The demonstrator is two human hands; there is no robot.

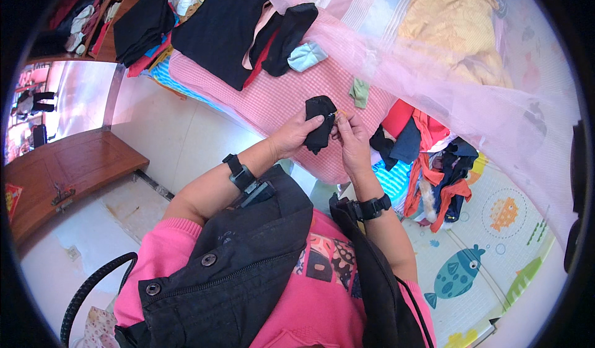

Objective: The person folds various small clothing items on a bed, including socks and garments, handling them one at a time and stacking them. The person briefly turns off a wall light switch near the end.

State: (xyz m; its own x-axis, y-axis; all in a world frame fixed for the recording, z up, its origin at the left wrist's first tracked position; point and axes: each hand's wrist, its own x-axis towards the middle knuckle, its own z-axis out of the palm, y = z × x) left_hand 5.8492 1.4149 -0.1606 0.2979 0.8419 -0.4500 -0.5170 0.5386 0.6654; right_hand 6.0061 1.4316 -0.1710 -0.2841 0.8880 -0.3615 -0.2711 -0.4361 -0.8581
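Note:
My left hand (294, 136) grips a small folded bundle of black cloth (320, 133), its thumb pressed on the near face. At the bundle's right edge, the fingertips of my right hand (354, 136) pinch a thin yellow-orange strand (341, 114); whether it is a thread or a band is too small to tell. Both hands are above a pink checked bed cover (274, 111). A small green cloth (360, 92) lies just beyond my right hand. Farther off is a light-blue folded cloth (307, 57), beside a black folded garment (218, 34).
Sheer pink netting (395, 64) hangs across the bed's right side. A heap of mixed clothes (437, 176) spills at the right, by a fish-patterned mat (492, 218). Dark folded clothes (143, 25) are stacked at upper left. A wooden door (79, 166) stands open at left.

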